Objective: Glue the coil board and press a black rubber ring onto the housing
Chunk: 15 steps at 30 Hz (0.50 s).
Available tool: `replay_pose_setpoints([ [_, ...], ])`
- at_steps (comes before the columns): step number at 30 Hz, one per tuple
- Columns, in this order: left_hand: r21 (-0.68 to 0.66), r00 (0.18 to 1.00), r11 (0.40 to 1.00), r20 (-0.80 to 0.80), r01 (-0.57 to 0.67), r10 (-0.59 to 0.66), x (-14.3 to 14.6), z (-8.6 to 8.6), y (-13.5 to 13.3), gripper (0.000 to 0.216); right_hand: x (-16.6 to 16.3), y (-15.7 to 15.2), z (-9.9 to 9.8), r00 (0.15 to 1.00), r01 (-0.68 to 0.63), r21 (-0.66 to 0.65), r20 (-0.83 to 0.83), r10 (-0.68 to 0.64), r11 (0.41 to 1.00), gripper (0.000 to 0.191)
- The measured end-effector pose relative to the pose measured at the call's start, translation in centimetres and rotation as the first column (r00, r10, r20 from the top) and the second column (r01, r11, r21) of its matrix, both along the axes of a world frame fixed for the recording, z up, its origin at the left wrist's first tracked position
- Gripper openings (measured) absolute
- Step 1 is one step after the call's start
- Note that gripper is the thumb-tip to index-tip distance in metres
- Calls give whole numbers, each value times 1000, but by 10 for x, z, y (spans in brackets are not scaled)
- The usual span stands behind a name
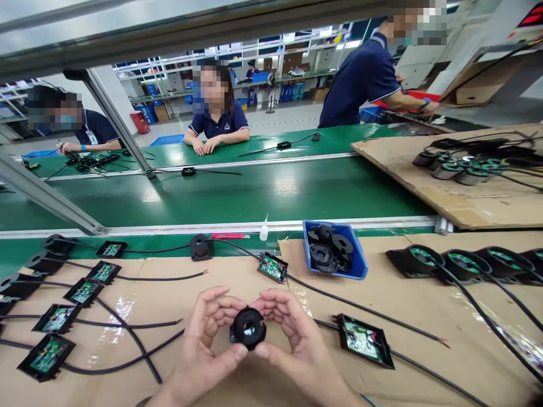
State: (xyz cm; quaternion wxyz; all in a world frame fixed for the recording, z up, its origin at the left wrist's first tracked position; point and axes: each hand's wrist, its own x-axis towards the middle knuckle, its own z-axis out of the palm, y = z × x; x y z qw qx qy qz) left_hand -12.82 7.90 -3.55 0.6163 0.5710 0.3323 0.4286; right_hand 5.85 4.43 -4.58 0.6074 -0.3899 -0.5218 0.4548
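My left hand (202,339) and my right hand (292,339) together hold a small round black plastic part (249,327) with a hole in its middle, thumbs under it and fingers curled over the top, low above the cardboard-covered bench (178,294). Right of my hands lies an open black housing with a green circuit board (363,340) and a black cable. A second open housing (272,267) lies beyond my hands. A blue bin (356,265) of round black parts stands behind them to the right.
Several open housings with boards and cables (55,319) line the left of the bench. Round black assemblies (462,263) sit at the right. A small white bottle (263,229) stands by the green conveyor (237,195). Three people in dark shirts work across it.
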Motion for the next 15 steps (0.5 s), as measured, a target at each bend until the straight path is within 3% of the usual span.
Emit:
replay_pose_setpoints([
  [2, -159, 987, 986, 160, 51, -25, 2, 1, 0, 70, -1, -3, -3, 999, 42, 69, 17, -44, 997, 52],
  [3, -290, 968, 949, 248, 119, -46, 4, 2, 1, 64, -1, -4, -4, 997, 62, 120, 41, -67, 991, 55],
  [4, -430, 940, 876, 335, 218, -69, 5, 1, 0, 58, -1, -5, -4, 993, 79, 182, 76, -94, 980, 58],
  [6, -635, 876, 650, 470, 419, -105, 7, -2, -1, 52, 1, -6, -2, 975, 83, 320, 172, -144, 944, 57],
  [7, -681, 850, 549, 514, 485, -113, 7, -5, -2, 52, 2, -6, -1, 963, 61, 389, 220, -157, 919, 55],
  [8, -697, 833, 491, 542, 522, -116, 6, -9, -3, 50, 3, -5, 2, 952, 26, 454, 261, -160, 891, 53],
  [9, -698, 828, 484, 550, 528, -110, 5, -12, -5, 48, 4, -4, 4, 943, -12, 507, 292, -158, 862, 51],
  [12, -666, 859, 590, 502, 455, -96, 1, -16, -7, 37, 6, 0, 10, 930, -97, 590, 340, -138, 801, 52],
  [15, -609, 851, 626, 491, 487, -186, -3, -9, -6, 40, 8, -1, 13, 913, -121, 575, 384, -136, 809, 50],
])
